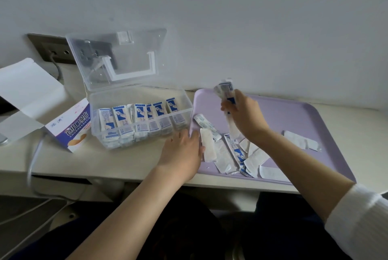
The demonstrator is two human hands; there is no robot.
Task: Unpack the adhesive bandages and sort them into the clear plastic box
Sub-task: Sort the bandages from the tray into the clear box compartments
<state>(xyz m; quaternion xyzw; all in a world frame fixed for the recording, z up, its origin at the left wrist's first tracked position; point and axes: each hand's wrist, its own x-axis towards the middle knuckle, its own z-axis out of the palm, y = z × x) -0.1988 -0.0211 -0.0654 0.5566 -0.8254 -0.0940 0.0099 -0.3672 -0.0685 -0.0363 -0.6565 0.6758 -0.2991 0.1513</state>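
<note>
**Light, slick strips: best moved as a pinched stack**

Nearest, the left hand (182, 152) lies with straight fingers on the left edge of the tray (294, 117). It touches a loose strip and holds nothing. The loose bandages (228, 154) lie overlapping on the tray's near-left part, with one apart toward its right side. Above the tray's left half, the right hand (245, 117) is curled round the middle of an upright stack (225, 89) of wrapped strips. Just left of the tray stands the box (138, 91), lid (117, 58) up, with rows of strips on edge inside. Farther left of the tray lies the opened carton (71, 125).

The strips look nearly weightless, floppy and slippery against one another, but not fragile. A stack would likely fan out unless squeezed across its flat faces at mid-length. A single strip is probably easiest to lift by a short end.
</note>
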